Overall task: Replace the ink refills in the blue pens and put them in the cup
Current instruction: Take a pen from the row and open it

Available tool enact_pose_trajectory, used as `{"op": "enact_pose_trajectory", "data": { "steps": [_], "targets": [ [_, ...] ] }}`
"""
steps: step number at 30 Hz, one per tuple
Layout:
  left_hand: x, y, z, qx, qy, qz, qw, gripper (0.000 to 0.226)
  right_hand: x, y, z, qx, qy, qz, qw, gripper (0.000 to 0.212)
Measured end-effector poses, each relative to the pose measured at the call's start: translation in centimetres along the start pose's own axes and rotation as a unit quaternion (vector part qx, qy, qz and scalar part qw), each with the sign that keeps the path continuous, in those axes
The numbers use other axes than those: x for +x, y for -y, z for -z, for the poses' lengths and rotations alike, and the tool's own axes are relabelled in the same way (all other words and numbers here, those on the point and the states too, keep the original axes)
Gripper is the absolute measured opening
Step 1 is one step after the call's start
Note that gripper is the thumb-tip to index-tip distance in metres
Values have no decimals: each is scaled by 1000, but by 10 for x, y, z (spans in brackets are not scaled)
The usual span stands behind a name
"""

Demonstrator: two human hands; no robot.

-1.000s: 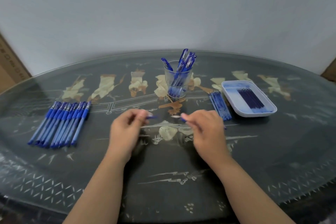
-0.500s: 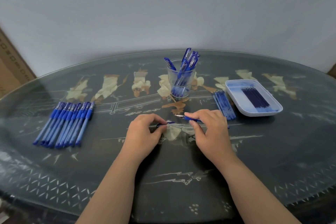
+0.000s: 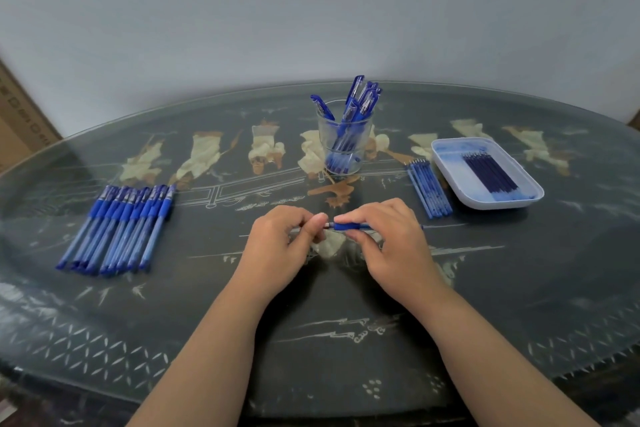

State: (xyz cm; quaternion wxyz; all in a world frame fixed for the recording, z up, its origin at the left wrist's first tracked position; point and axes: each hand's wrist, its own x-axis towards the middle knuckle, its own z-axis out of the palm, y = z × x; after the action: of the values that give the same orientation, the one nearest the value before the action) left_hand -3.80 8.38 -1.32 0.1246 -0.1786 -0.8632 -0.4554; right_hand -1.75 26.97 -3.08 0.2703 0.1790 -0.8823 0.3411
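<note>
A blue pen (image 3: 347, 226) lies level between both hands over the table's middle. My right hand (image 3: 388, 243) pinches its blue grip section. My left hand (image 3: 282, 246) has its fingers curled at the pen's tip end; what they pinch is hidden. Behind the hands stands a clear glass cup (image 3: 344, 146) holding several blue pens. A row of several blue pens (image 3: 119, 229) lies at the left. Several loose refills (image 3: 429, 189) lie beside a white tray (image 3: 450, 163) that holds several dark refills (image 3: 490, 173).
The dark oval table (image 3: 346, 340) has a glass top with inlaid figures. A cardboard box (image 3: 17, 121) stands beyond the far left edge. A pale wall runs behind the table.
My hands were apart, each holding one part of the pen. They have come together and the pen now spans both hands.
</note>
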Motion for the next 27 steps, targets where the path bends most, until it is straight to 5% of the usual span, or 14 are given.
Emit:
{"op": "enact_pose_trajectory", "data": {
  "steps": [6, 10, 15, 19, 24, 27],
  "targets": [
    [0, 0, 2, -28, 7, 5, 1000, 45, -1, -3, 1, -2, -15, -4, 1000, 25],
    [2, 6, 0, -18, 0, -4, 1000, 10, 0, -3, -1, -7, -13, 0, 1000, 25],
    [2, 5, 1, -27, 21, 8, 999, 39, -1, -4, -1, -13, -10, 2, 1000, 25],
    [3, 9, 0, -13, 13, -7, 1000, 13, -1, -4, -2, -19, -3, 3, 1000, 24],
    [1, 4, 2, -31, 22, 21, 999, 48, -1, -4, -1, -18, -7, -1, 1000, 24],
    [1, 5, 2, -45, 0, 16, 999, 19, -1, -3, -1, -19, -9, -2, 1000, 24]
  ]
}}
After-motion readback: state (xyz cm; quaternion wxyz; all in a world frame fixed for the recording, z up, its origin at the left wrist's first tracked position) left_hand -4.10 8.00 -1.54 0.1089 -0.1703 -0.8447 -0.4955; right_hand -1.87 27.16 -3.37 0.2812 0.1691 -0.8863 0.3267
